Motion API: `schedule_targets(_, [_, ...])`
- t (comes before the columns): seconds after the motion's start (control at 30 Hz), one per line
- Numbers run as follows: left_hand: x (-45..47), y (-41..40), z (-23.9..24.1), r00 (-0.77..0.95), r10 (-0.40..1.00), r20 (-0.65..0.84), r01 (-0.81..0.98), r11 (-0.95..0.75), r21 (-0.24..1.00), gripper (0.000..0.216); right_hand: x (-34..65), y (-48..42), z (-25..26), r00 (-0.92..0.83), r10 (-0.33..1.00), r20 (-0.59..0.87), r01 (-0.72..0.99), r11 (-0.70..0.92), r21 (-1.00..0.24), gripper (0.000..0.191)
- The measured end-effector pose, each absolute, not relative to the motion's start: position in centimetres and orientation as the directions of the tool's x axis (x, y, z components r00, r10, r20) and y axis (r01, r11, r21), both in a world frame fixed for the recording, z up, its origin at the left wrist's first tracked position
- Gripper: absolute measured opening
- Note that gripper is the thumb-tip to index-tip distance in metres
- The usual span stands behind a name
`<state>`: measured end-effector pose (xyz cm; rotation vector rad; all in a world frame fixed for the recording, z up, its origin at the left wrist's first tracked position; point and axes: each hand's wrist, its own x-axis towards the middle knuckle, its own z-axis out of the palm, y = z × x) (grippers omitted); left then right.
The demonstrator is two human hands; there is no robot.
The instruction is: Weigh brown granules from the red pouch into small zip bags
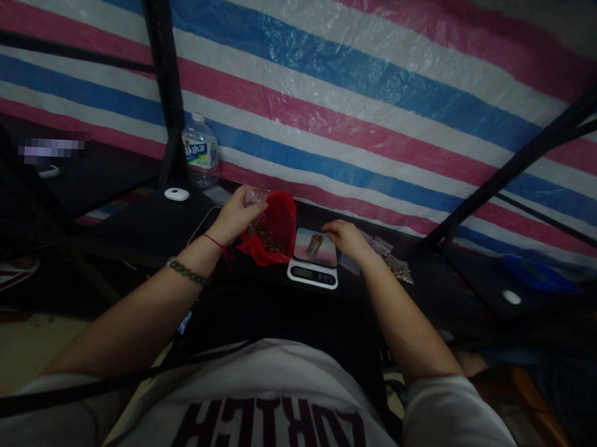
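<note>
My left hand [237,213] is closed on a small clear plastic bag [256,196], held over the left edge of a red bag [282,212]. Small brown pieces [270,239] lie inside the open red bag. To its right is a white kitchen scale [296,275] with a metal plate. A small cup [316,244] filled with brown bits stands on that plate. Just right of the cup, my right hand [346,238] has its fingertips drawn together; what they hold, if anything, is too small to tell.
Several small filled clear bags [396,267] lie right of the scale. A plastic bottle [201,150] and a white oval object [176,194] are to the left. Black metal posts [162,56] frame the black table before a striped plastic sheet [335,105]. A blue item [539,273] lies far right.
</note>
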<state>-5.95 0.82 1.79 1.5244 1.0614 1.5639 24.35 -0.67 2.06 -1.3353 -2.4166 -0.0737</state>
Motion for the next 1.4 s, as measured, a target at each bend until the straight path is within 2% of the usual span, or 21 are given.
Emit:
schedule_targets(0.3, [-5.9,0.6,1.9,-0.062,0.909,0.411,0.04,-0.409,0.911,0.03,24.8,-0.9,2.1,-0.51,0.811,0.286,0.835,0.547,-0.064,0.02])
schedule_targets(0.5, [-5.9,0.8,1.8,-0.053,0.911,0.41,0.037,-0.408,0.912,0.032,24.3,-1.0,2.7,-0.399,0.823,0.405,0.851,0.497,-0.171,0.019])
schedule_targets(0.6, [-5.9,0.8,1.8,-0.061,0.909,0.413,0.048,-0.41,0.911,0.032,23.6,-0.8,2.4,-0.423,0.807,0.412,0.818,0.535,-0.209,0.013])
schedule_targets(0.73, [-6.1,0.8,1.8,-0.059,0.904,0.424,0.074,-0.42,0.905,0.033,22.8,-0.4,1.5,-0.473,0.778,0.413,0.784,0.585,-0.205,0.015])
schedule_targets(0.93, [-6.2,1.0,1.7,-0.063,0.912,0.406,0.081,-0.401,0.912,0.035,22.5,-0.2,1.1,-0.404,0.801,0.441,0.827,0.526,-0.198,0.015])
schedule_targets(1.2, [-6.0,0.9,1.7,-0.051,0.905,0.423,0.068,-0.42,0.905,0.035,22.4,-0.4,1.2,-0.431,0.789,0.438,0.816,0.548,-0.184,0.014])
schedule_targets(1.4, [-5.9,1.0,1.6,-0.043,0.907,0.418,0.1,-0.413,0.905,0.036,21.6,-0.6,1.7,-0.413,0.761,0.501,0.802,0.564,-0.196,0.014])
